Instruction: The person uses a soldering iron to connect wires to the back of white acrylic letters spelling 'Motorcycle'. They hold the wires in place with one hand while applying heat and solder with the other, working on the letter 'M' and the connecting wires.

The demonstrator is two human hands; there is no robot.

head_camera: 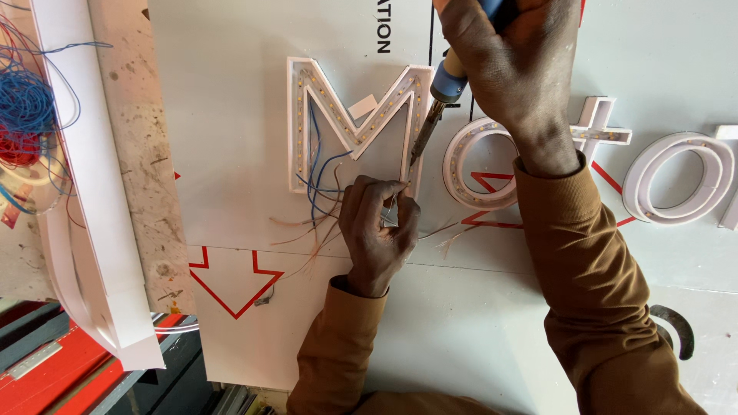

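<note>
Channel letter M (355, 123): lies open side up on the grey sign panel (231, 115), strips of small lights lining its inner walls; a slip of the hot tip could scorch the white wall or a light.
Right hand (515, 61): clamped round the blue handle of the soldering iron (440, 104), tip down at the letter's right leg.
Left hand (378, 227): fingers pinched together on thin wire ends just beside the tip; a burn is the risk.
Loose wires (315, 184): blue and copper strands trail from the letter; stray strands could bridge and short.
</note>
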